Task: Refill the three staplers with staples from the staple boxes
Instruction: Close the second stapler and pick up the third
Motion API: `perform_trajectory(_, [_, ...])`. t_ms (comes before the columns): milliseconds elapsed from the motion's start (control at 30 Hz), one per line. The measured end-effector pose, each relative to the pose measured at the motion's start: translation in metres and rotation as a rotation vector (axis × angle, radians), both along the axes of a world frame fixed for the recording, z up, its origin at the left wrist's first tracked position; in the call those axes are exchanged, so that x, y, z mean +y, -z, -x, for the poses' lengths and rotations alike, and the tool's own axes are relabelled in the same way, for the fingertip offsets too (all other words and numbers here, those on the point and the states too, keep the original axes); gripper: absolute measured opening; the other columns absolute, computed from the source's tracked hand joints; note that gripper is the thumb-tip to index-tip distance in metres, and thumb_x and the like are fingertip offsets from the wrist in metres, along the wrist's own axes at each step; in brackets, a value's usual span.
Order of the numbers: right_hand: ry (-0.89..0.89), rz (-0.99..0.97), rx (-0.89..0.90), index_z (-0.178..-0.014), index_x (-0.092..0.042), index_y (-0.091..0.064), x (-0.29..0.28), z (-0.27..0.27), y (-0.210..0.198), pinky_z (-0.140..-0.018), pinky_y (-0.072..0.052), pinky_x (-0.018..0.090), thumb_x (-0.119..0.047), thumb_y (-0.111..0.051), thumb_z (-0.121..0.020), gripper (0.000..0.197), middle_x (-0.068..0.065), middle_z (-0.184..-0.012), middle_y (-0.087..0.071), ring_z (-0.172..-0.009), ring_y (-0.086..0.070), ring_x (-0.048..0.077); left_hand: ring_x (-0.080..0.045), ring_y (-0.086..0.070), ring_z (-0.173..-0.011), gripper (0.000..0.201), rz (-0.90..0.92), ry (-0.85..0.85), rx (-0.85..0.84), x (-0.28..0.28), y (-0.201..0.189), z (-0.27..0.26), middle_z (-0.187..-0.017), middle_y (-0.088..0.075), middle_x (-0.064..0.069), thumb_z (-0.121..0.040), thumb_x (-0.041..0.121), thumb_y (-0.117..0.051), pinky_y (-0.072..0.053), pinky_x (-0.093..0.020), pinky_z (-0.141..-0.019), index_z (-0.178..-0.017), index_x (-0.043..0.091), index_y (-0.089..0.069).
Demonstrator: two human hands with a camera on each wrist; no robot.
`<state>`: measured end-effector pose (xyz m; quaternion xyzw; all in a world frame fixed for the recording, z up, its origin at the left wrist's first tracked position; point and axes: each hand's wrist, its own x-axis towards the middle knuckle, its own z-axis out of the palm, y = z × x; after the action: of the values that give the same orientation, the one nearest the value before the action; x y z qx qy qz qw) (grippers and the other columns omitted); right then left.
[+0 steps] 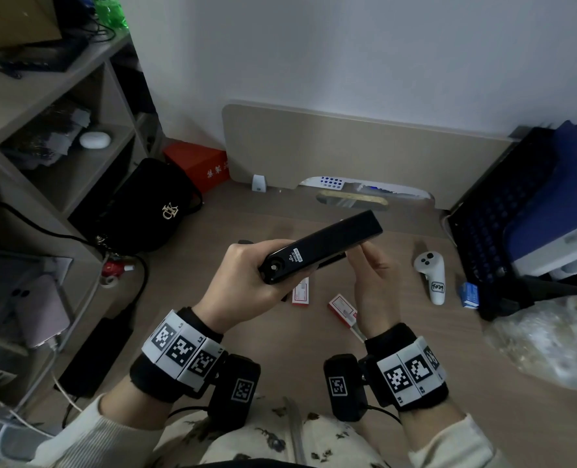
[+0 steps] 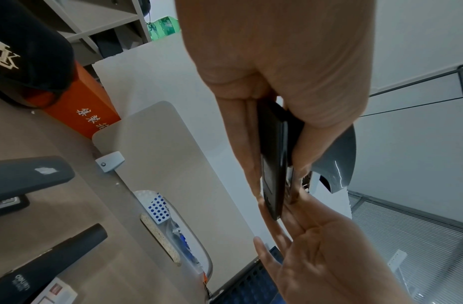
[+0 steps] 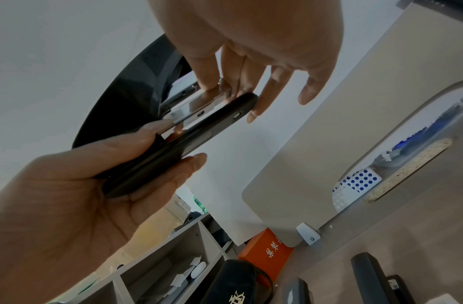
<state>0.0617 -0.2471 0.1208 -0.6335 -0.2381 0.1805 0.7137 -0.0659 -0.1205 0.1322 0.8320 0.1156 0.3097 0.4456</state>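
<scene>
Although the left hand [image 1: 246, 282] grips the black stapler [image 1: 324, 249] at its hinge end, its fingers hide that end's underside. Held above the desk [image 1: 280, 349], the stapler's long axis runs from the left palm up toward the right fingertips [image 3: 253, 115]. The right hand [image 1: 371, 292] pinches the metal magazine [image 3: 199, 109] beneath the front end; whether staples are loaded cannot be determined.

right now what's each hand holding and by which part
The left hand grips the black stapler by its rear hinge end. The right hand touches its front end, fingers near the metal magazine.
</scene>
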Motion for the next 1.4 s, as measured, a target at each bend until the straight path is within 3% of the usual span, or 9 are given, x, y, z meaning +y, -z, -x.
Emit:
perform_trajectory(200, [0.038, -0.001, -0.015, -0.077, -0.024, -0.074, 0.002, 0.002, -0.001, -0.068, -0.043, 0.018, -0.023, -0.057, -0.092, 0.022, 0.002, -0.076, -0.064, -0.075, -0.054, 0.012, -0.004, -0.065, -0.060, 0.021, -0.048, -0.005, -0.022, -0.002, -0.001, 0.000, -0.073, -0.072, 0.005, -0.083, 0.022, -0.078, -0.046, -0.016, -0.056, -0.102, 0.014, -0.074])
perform_trajectory(500, [0.163, 0.020, 0.021, -0.066, -0.032, -0.074, 0.006, 0.003, 0.002, -0.065, -0.041, 0.016, -0.016, -0.061, -0.090, 0.032, 0.014, -0.069, -0.064, -0.073, -0.053, 0.005, -0.009, -0.070, -0.077, 0.030, -0.139, -0.047, 0.036, -0.002, 0.007, -0.002, -0.087, -0.074, 0.004, -0.081, 0.018, -0.080, -0.055, -0.034, -0.065, -0.109, 0.015, -0.072])
perform_trajectory(567, [0.193, 0.028, 0.029, -0.068, -0.028, -0.075, 0.006, 0.003, 0.005, -0.067, -0.043, 0.019, -0.017, -0.062, -0.090, 0.027, 0.008, -0.068, -0.064, -0.072, -0.054, 0.006, -0.009, -0.070, -0.080, 0.032, -0.152, -0.049, 0.044, -0.002, 0.007, -0.002, -0.090, -0.074, 0.003, -0.080, 0.016, -0.080, -0.056, -0.033, -0.067, -0.111, 0.015, -0.071])
perform_trajectory(667, [0.233, 0.065, -0.005, -0.078, -0.007, -0.065, 0.005, 0.000, 0.012, -0.078, -0.042, 0.032, -0.024, -0.062, -0.088, 0.020, 0.023, -0.076, -0.061, -0.079, -0.056, 0.024, -0.008, -0.070, -0.081, 0.032, -0.151, -0.037, 0.031, -0.003, 0.006, -0.002, -0.091, -0.075, 0.003, -0.080, 0.015, -0.080, -0.056, -0.031, -0.068, -0.111, 0.015, -0.071])
perform_trajectory(733, [0.240, 0.080, -0.014, -0.076, -0.004, -0.065, 0.004, -0.001, 0.016, -0.077, -0.039, 0.033, -0.032, -0.063, -0.086, 0.029, 0.009, -0.065, -0.055, -0.077, -0.051, 0.022, -0.007, -0.070, -0.080, 0.032, -0.146, -0.036, 0.029, -0.004, 0.006, -0.002, -0.091, -0.075, 0.004, -0.080, 0.016, -0.080, -0.055, -0.031, -0.067, -0.111, 0.015, -0.071])
perform_trajectory(800, [0.254, 0.117, -0.013, -0.061, -0.020, -0.067, 0.003, -0.002, 0.013, -0.073, -0.038, 0.029, -0.032, -0.063, -0.086, 0.028, -0.017, -0.058, -0.047, -0.080, -0.046, 0.013, -0.007, -0.070, -0.080, 0.032, -0.148, -0.037, 0.028, -0.003, 0.007, -0.002, -0.091, -0.075, 0.004, -0.080, 0.017, -0.080, -0.056, -0.031, -0.067, -0.111, 0.015, -0.071])
perform_trajectory(867, [0.256, 0.131, -0.030, -0.054, -0.026, -0.062, 0.001, -0.001, 0.011, -0.071, -0.036, 0.026, -0.030, -0.063, -0.088, 0.034, -0.019, -0.055, -0.045, -0.081, -0.044, 0.012, -0.008, -0.070, -0.080, 0.033, -0.156, -0.040, 0.030, -0.003, 0.008, -0.001, -0.091, -0.075, 0.004, -0.080, 0.016, -0.081, -0.056, -0.031, -0.067, -0.111, 0.015, -0.071])
perform_trajectory(1233, [0.265, 0.163, -0.100, -0.046, -0.034, -0.055, 0.002, -0.002, 0.011, -0.061, -0.032, 0.023, -0.034, -0.062, -0.088, 0.043, 0.003, -0.063, -0.036, -0.063, -0.036, 0.012, -0.007, -0.069, -0.079, 0.036, -0.149, -0.051, 0.047, -0.003, 0.010, 0.000, -0.091, -0.074, 0.005, -0.078, 0.013, -0.081, -0.055, -0.028, -0.068, -0.112, 0.017, -0.071])
perform_trajectory(1400, [0.298, 0.191, -0.151, -0.044, -0.036, -0.052, 0.004, -0.004, 0.014, -0.061, -0.036, 0.010, -0.034, -0.059, -0.090, 0.046, 0.006, -0.066, -0.035, -0.058, -0.033, 0.011, -0.005, -0.068, -0.079, 0.035, -0.150, -0.052, 0.040, -0.003, 0.011, -0.001, -0.090, -0.073, 0.006, -0.078, 0.013, -0.081, -0.054, -0.026, -0.068, -0.112, 0.016, -0.071])
